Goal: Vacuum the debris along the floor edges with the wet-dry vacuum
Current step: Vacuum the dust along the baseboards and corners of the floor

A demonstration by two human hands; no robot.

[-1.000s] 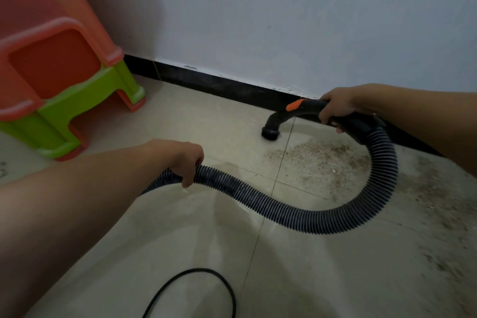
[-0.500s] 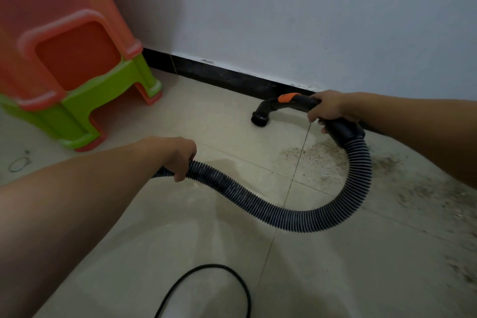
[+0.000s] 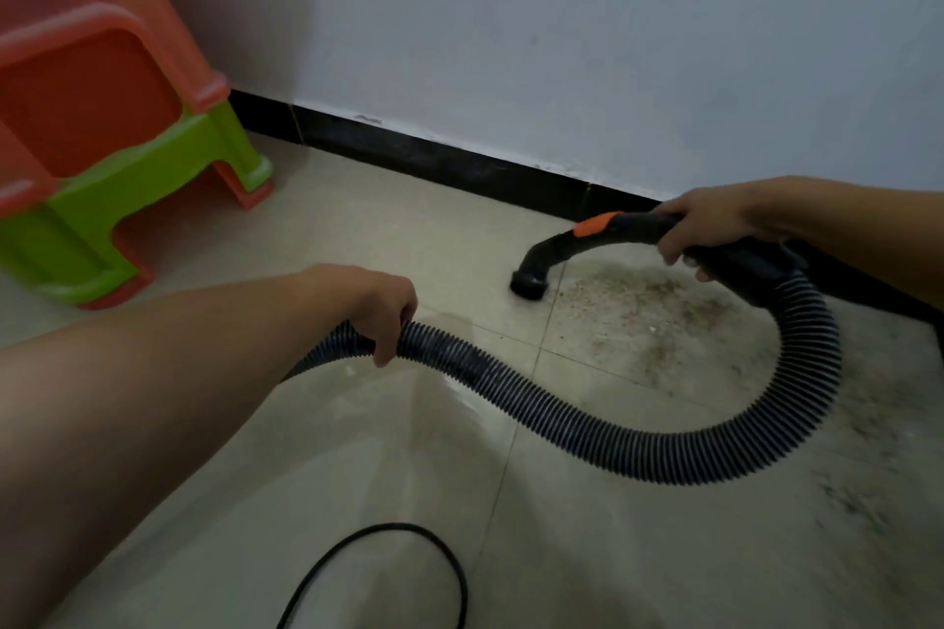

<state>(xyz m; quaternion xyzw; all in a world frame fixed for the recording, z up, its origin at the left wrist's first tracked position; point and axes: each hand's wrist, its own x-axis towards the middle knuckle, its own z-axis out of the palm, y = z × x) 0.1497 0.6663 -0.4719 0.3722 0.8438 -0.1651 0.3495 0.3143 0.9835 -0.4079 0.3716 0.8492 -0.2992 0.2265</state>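
Black ribbed plastic hose (image 3: 638, 450), held by the closed left grip (image 3: 388, 307) at mid-frame, loops round the gritty brown debris (image 3: 638, 307) right of centre, where the right grip (image 3: 705, 225) clasps the curved black nozzle (image 3: 541, 266), and could smear it if dragged.

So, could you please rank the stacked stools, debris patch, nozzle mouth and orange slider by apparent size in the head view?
1. stacked stools, cropped by the frame.
2. debris patch.
3. nozzle mouth and orange slider: too alike to rank.
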